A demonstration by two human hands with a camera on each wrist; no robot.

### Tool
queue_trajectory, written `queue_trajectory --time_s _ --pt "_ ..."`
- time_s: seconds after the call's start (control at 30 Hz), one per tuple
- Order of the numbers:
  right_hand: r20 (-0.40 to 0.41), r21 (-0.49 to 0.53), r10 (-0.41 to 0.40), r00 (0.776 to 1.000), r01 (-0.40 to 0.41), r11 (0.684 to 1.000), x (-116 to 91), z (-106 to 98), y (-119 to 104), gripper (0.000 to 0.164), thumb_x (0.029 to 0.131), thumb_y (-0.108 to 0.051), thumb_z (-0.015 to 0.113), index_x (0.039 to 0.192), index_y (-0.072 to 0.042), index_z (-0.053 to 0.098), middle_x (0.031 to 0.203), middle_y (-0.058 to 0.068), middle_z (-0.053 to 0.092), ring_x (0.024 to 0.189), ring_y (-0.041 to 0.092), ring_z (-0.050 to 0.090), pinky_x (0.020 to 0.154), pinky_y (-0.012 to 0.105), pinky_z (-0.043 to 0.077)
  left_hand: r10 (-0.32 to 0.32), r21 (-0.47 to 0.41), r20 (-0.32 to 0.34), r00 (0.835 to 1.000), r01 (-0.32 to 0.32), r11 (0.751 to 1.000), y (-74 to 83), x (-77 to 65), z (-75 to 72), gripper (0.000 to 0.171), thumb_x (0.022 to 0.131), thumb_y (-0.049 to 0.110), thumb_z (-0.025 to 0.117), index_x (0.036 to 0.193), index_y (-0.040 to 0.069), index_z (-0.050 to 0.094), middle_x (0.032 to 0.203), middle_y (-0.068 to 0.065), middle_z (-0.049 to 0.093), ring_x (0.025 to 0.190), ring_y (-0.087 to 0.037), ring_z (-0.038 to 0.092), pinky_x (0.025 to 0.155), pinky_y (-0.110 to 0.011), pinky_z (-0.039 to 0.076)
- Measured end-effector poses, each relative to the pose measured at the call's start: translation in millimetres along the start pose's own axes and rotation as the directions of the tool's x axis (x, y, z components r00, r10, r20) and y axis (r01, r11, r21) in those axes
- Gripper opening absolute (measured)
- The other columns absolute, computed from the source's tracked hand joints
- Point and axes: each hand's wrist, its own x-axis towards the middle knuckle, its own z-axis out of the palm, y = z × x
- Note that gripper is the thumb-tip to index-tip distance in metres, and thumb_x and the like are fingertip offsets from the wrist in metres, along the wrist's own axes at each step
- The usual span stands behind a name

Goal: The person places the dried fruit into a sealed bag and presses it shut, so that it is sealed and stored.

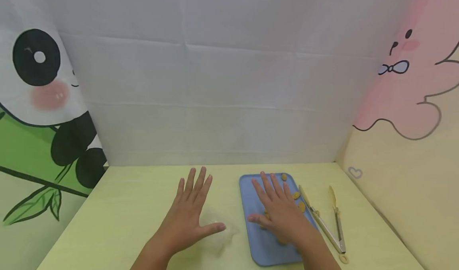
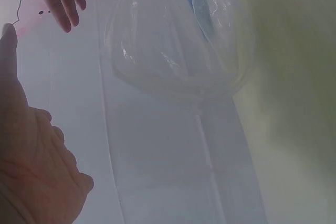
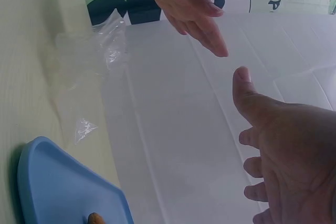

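Both hands hover over the table with fingers spread and nothing in them. In the head view my left hand (image 1: 188, 218) is beside and partly over a clear plastic bag (image 1: 218, 238), which also shows in the left wrist view as a puffed, crinkled bag (image 2: 173, 40). My right hand (image 1: 281, 216) is above a blue tray (image 1: 256, 246), hiding part of it. Small brownish-yellow pieces (image 1: 302, 207) lie scattered on the tray, some behind the hand. The right wrist view shows the tray's corner (image 3: 58, 177) with one brown piece (image 3: 95, 218).
Tongs (image 1: 338, 230) with yellowish tips lie spread in a V to the right of the tray, one arm close along its edge. A pale sheet (image 1: 229, 102) hangs behind the pale yellow table (image 1: 125, 210). Painted walls with a panda (image 1: 46, 83) and a pink figure (image 1: 405, 83) flank it.
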Motion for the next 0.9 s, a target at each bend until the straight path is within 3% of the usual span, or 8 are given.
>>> queue_trajectory --time_s 0.4,0.57,0.9 --pt "-0.006 -0.011 -0.01 1.0 0.01 1.0 -3.1 -4.0 -2.4 0.095 0.088 -0.074 0.041 0.157 -0.026 -0.002 0.163 0.002 -0.013 0.151 0.028 -0.011 0.117 0.061 0.005 0.031 0.0 0.018 0.999 -0.031 1.0 1.5 -0.3 -0.9 0.115 0.078 0.082 0.053 0.159 0.016 0.004 0.166 -0.002 -0.006 0.152 -0.033 -0.002 0.12 -0.051 -0.002" --pt "-0.001 -0.002 -0.02 1.0 0.02 1.0 -3.5 -3.1 -1.7 0.096 0.087 -0.073 0.045 0.157 -0.027 -0.002 0.163 0.002 -0.013 0.151 0.029 -0.011 0.117 0.061 0.005 0.032 -0.01 0.028 0.999 -0.031 0.999 1.3 -4.2 -0.3 0.117 0.076 0.083 0.053 0.159 0.018 0.003 0.166 -0.001 -0.006 0.152 -0.032 -0.002 0.12 -0.046 -0.004" --pt "-0.102 -0.006 -0.029 0.994 0.029 1.0 -3.1 -12.5 5.7 0.108 0.077 -0.08 0.05 0.159 -0.02 0.013 0.165 0.01 -0.002 0.15 0.04 0.0 0.113 0.067 0.011 0.079 -0.072 0.06 0.995 -0.074 0.995 1.9 -2.8 0.2 0.118 0.075 0.082 0.056 0.159 0.019 0.002 0.166 -0.002 -0.006 0.152 -0.034 -0.001 0.12 -0.046 -0.003"
